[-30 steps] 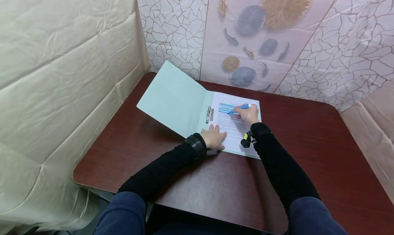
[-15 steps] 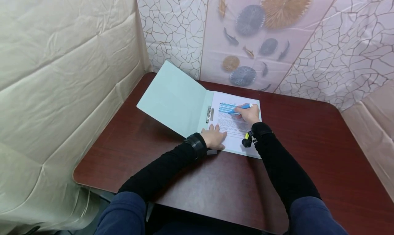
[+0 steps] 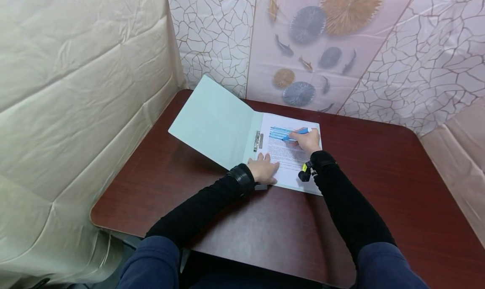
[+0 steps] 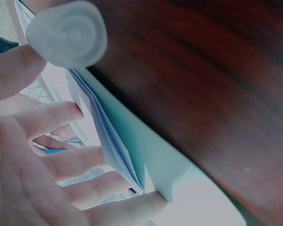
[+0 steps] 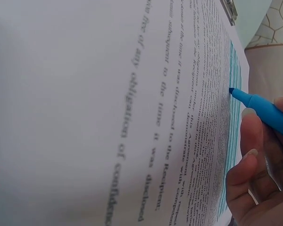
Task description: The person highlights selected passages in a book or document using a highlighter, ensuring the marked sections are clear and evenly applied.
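Note:
My right hand (image 3: 307, 141) pinches a blue highlighter (image 5: 269, 112) whose tip touches a printed sheet (image 3: 270, 120). Bright blue strokes (image 5: 234, 70) cover the upper lines of print. The sheet lies inside an open pale green folder (image 3: 216, 116), beside its metal clip (image 3: 257, 141). Near the folder's lower edge, my left hand (image 3: 263, 169) rests on the page with fingers spread. In the left wrist view, a pale translucent round piece (image 4: 70, 34) overlaps the thumb tip; I cannot tell whether the hand touches it.
The folder's cover stands tilted up on the left, over the dark red wooden table (image 3: 379, 184). A patterned cloth (image 3: 212, 41) hangs behind the table, and a cream quilted sheet (image 3: 94, 91) hangs at its left.
The highlighter tip has slid slightly to the right along a line of print, with my right hand and forearm following. My left hand and the folder have stayed in place.

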`<action>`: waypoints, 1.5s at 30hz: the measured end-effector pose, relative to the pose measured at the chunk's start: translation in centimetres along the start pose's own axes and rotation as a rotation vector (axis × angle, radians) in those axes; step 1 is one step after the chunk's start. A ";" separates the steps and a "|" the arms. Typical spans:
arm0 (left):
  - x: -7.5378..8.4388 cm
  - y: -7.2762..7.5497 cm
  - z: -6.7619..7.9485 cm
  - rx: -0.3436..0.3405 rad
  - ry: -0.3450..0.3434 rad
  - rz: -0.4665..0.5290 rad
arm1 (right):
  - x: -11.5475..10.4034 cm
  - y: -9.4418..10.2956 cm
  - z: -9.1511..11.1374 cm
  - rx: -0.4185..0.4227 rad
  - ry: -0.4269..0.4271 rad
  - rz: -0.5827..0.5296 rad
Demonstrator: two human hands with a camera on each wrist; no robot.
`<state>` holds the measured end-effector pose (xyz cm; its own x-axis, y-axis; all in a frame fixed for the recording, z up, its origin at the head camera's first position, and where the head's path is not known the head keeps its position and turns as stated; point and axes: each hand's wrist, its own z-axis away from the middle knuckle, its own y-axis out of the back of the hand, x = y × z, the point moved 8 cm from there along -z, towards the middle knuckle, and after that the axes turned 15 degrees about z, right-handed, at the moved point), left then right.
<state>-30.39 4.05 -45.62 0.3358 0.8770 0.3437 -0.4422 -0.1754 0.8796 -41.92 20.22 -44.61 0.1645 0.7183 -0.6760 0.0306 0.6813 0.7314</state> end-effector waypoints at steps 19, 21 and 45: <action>0.0 -0.1 -0.1 -0.011 0.001 0.005 | 0.5 0.1 -0.2 -0.004 -0.010 -0.021; 0.0 -0.1 -0.1 -0.012 0.001 0.005 | 0.7 0.2 -0.4 -0.002 -0.019 -0.018; 0.1 -0.2 0.1 -0.004 0.001 0.007 | 1.2 0.6 -0.3 0.012 -0.049 0.018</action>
<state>-30.25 4.11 -45.71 0.3323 0.8761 0.3493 -0.4477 -0.1795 0.8760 -42.04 21.55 -45.00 0.2128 0.7228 -0.6575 0.0390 0.6661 0.7448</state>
